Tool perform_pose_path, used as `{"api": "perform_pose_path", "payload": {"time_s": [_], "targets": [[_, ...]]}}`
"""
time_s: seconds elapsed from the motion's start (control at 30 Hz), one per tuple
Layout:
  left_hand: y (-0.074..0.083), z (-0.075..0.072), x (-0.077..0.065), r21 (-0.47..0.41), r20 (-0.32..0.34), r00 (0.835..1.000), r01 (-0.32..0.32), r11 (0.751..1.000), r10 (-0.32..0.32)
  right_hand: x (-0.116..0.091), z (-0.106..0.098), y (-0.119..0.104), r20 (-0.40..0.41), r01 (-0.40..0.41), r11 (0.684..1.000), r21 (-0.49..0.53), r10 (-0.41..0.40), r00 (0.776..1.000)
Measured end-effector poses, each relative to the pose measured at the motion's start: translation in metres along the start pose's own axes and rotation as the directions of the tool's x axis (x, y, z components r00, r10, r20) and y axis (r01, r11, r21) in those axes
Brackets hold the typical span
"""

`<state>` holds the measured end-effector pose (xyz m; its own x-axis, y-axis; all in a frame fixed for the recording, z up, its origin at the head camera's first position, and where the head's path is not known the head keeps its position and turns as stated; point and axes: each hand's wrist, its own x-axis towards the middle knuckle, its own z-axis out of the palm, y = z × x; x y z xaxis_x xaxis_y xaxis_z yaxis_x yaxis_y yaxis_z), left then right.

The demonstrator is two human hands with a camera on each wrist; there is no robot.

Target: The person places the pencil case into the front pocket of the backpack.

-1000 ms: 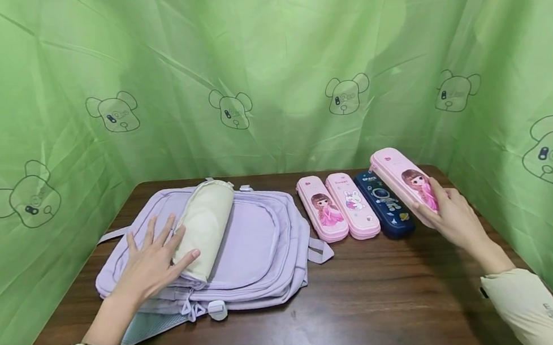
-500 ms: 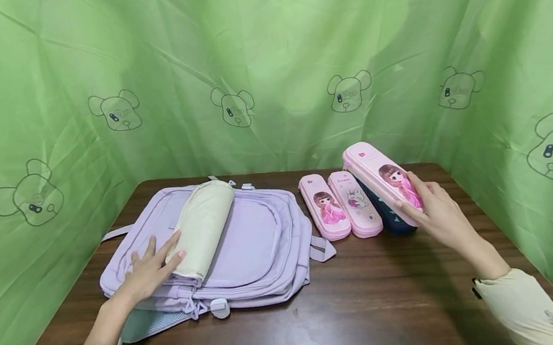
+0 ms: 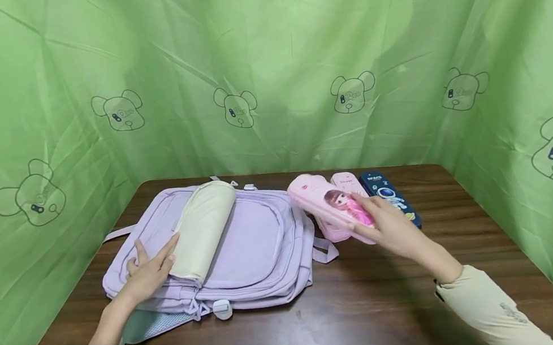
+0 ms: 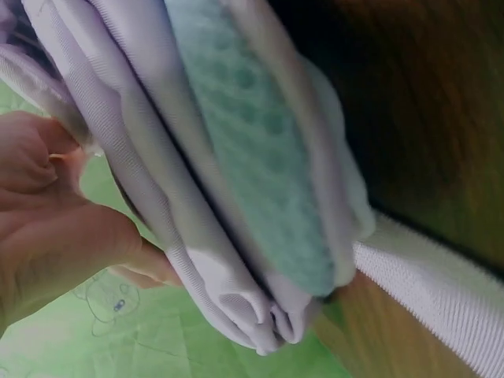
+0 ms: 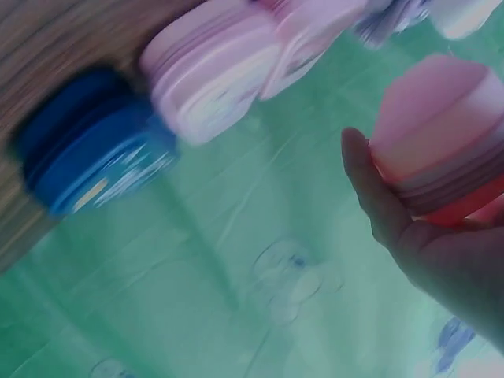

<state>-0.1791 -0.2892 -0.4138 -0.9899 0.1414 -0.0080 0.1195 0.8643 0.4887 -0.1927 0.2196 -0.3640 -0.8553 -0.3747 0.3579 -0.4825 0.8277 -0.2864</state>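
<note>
My right hand holds a pink pencil case with a doll in a pink dress on its lid, raised beside the lilac backpack. In the right wrist view, the thumb and fingers grip the end of this pencil case. The backpack lies flat on the left, and a cream-coloured curled flap lies across its top. My left hand rests on the backpack, fingertips at the flap's edge. In the left wrist view, my left hand lies along the bag's side.
Behind the held case lie a pink rabbit pencil case and another pink one, mostly covered. A navy space-themed pencil case lies right of them. All rest on a dark wooden table, with a green curtain around it.
My right hand has carried the pink pencil case left, from over the navy one to near the backpack. My left hand has drawn back slightly to the flap's edge, its fingers less spread.
</note>
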Motion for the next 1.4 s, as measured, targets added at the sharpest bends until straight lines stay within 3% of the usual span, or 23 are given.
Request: {"api": "perform_pose_path", "payload": {"time_s": [0.13,0.3,0.43,0.63,0.9,1.4], "targets": [[-0.004,0.001,-0.001,-0.007,-0.040,0.999,-0.027,1.000,0.027,0.002,0.015,-0.021,0.034,0.066,0.997,0.025,-0.067,0.997],[-0.006,0.005,-0.002,-0.009,-0.045,0.999,-0.015,1.000,0.014,0.003,0.035,-0.038,0.000,0.147,0.985,0.095,-0.147,0.989],[-0.005,0.006,-0.002,-0.010,-0.039,0.999,-0.009,1.000,0.009,0.004,0.046,-0.045,-0.012,0.154,0.981,0.118,-0.153,0.988],[-0.006,0.006,-0.003,-0.005,-0.045,0.999,0.020,1.000,-0.021,0.016,0.055,-0.058,0.049,0.171,0.977,0.128,-0.179,0.983],[-0.012,0.007,-0.001,-0.113,-0.070,0.997,0.012,0.994,-0.020,0.037,0.073,-0.089,0.106,0.222,0.965,0.142,-0.238,0.966],[-0.012,0.009,0.002,-0.253,-0.031,0.996,0.068,0.965,-0.078,0.055,0.090,-0.089,0.129,0.296,0.938,0.183,-0.321,0.938]]}}
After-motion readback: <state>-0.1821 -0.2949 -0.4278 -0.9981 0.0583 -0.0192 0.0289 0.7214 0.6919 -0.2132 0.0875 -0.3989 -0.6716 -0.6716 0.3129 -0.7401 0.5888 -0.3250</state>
